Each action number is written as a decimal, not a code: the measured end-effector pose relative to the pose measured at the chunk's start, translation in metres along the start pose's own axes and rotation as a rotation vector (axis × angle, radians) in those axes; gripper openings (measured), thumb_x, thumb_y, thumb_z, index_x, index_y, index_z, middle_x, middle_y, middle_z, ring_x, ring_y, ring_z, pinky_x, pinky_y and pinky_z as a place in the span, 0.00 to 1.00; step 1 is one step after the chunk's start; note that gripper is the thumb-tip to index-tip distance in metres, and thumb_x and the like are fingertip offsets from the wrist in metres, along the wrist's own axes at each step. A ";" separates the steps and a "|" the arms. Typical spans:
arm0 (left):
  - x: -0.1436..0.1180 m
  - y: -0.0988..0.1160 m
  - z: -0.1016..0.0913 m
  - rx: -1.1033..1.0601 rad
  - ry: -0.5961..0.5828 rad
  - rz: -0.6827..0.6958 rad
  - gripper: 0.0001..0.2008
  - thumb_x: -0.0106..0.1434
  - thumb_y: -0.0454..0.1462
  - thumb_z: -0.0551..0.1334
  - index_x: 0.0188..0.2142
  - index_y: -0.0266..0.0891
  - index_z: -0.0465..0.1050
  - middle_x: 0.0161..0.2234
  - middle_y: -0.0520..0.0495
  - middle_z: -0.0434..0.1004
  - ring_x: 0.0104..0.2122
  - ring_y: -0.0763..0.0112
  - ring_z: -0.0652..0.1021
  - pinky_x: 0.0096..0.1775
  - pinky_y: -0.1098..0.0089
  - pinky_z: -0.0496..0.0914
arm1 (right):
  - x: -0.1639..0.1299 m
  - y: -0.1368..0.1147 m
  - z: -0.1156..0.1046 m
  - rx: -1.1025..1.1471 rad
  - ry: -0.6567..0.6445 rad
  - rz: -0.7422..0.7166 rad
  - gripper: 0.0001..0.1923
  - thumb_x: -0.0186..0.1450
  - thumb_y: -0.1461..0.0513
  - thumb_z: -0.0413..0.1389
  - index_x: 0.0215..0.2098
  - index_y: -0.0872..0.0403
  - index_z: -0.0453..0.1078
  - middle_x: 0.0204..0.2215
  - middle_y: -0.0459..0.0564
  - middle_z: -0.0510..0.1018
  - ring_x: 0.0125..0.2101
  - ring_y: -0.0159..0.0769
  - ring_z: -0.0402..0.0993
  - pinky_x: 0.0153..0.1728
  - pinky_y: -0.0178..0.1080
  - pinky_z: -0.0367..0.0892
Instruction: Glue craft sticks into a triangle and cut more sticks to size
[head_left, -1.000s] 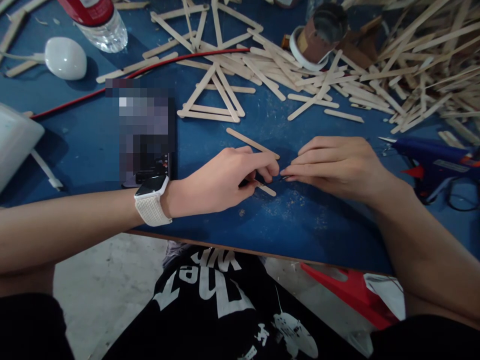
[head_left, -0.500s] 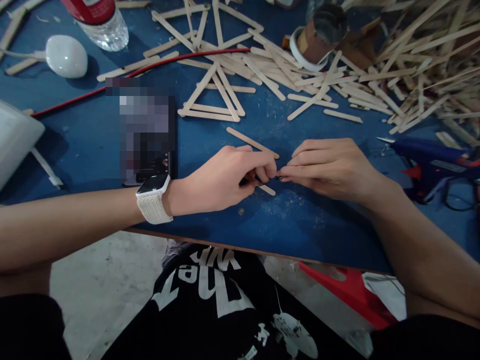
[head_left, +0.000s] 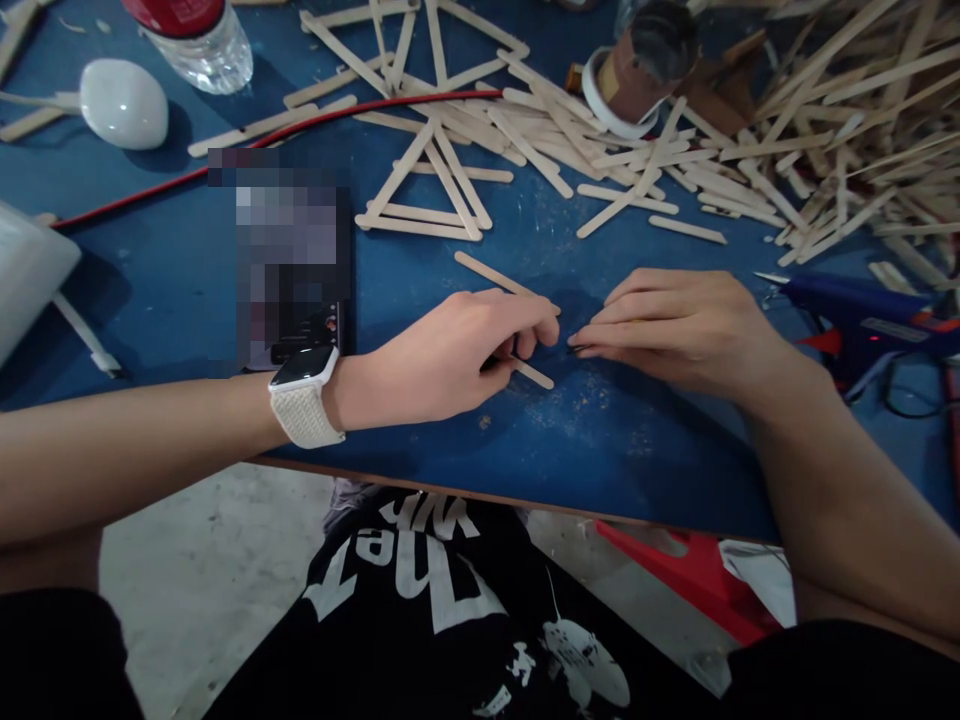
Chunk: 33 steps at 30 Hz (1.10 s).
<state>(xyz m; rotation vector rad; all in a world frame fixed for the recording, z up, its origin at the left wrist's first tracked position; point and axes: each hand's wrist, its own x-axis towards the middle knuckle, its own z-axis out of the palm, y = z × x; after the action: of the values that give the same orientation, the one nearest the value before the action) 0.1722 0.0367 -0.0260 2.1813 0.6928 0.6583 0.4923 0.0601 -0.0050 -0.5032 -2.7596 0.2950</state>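
**Two hands at the sticks, blue surface**

Left hand point(head_left: 450, 350) low over the blue surface point(head_left: 637, 460), palm side down, fingers curled inward. The end of a lower stick point(head_left: 535, 375) pokes out from under its fingertips; whether the hand grips that stick or merely presses on it, cannot tell — the fingers cover the rest. An upper stick point(head_left: 491, 274) lies slantwise just beyond the knuckles, its right end by the index finger.

Right hand point(head_left: 675, 325) opposite, fingers drawn together, thumb side low. Pinched at its tips: a small dark piece point(head_left: 574, 348), too tiny to identify. A narrow gap of blue separates the two hands.

Beyond them, a triangle of sticks point(head_left: 401, 173) lies flat, its base doubled. Further right, loose sticks overlap in a broad heap point(head_left: 776, 149), with a brown cylinder point(head_left: 649, 75) tilted in a white ring near its left part. Blue glue gun point(head_left: 862, 310) to the right of the right hand, red trigger, nozzle pointing left.

Left side: a phone point(head_left: 289, 325), its screen mostly blurred out, just past the pale-banded watch point(head_left: 306, 400) on the left wrist. Behind it runs a red cable point(head_left: 420, 96); further off, a rounded white object point(head_left: 124, 103) and a red-labelled clear bottle point(head_left: 210, 55).
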 end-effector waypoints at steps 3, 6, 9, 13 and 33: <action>0.000 0.002 -0.001 -0.021 -0.011 -0.013 0.21 0.71 0.18 0.63 0.54 0.39 0.84 0.46 0.48 0.92 0.43 0.69 0.89 0.46 0.70 0.82 | -0.003 0.001 -0.003 0.008 0.010 0.005 0.07 0.83 0.65 0.69 0.57 0.49 0.87 0.47 0.51 0.94 0.42 0.41 0.86 0.41 0.45 0.81; 0.000 0.004 -0.002 -0.033 -0.019 -0.026 0.21 0.72 0.19 0.63 0.55 0.39 0.84 0.47 0.47 0.92 0.44 0.69 0.89 0.49 0.69 0.84 | -0.003 0.000 -0.003 0.006 0.004 0.010 0.07 0.82 0.65 0.69 0.55 0.49 0.87 0.47 0.50 0.95 0.42 0.42 0.86 0.41 0.45 0.83; 0.000 0.005 -0.003 -0.020 -0.031 -0.033 0.22 0.72 0.19 0.63 0.56 0.40 0.84 0.47 0.48 0.93 0.45 0.68 0.90 0.52 0.68 0.85 | -0.002 -0.001 -0.003 -0.002 0.015 0.020 0.06 0.82 0.65 0.69 0.55 0.48 0.87 0.47 0.50 0.95 0.42 0.42 0.86 0.41 0.46 0.84; 0.001 0.006 -0.004 -0.015 -0.055 -0.041 0.21 0.72 0.19 0.63 0.56 0.40 0.85 0.48 0.47 0.94 0.46 0.68 0.90 0.53 0.68 0.84 | 0.000 -0.003 -0.002 -0.011 0.044 -0.004 0.07 0.81 0.66 0.70 0.55 0.50 0.85 0.46 0.50 0.94 0.41 0.41 0.85 0.42 0.45 0.84; 0.001 0.005 -0.003 -0.043 -0.051 -0.022 0.24 0.71 0.18 0.61 0.55 0.41 0.85 0.48 0.50 0.95 0.49 0.67 0.91 0.56 0.66 0.84 | 0.002 -0.001 -0.007 0.026 -0.053 0.033 0.10 0.87 0.62 0.63 0.58 0.47 0.88 0.49 0.50 0.95 0.44 0.43 0.87 0.41 0.46 0.83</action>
<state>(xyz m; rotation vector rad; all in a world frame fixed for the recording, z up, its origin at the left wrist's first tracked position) 0.1728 0.0361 -0.0201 2.1403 0.6691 0.5990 0.4928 0.0604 0.0023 -0.5418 -2.7976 0.3566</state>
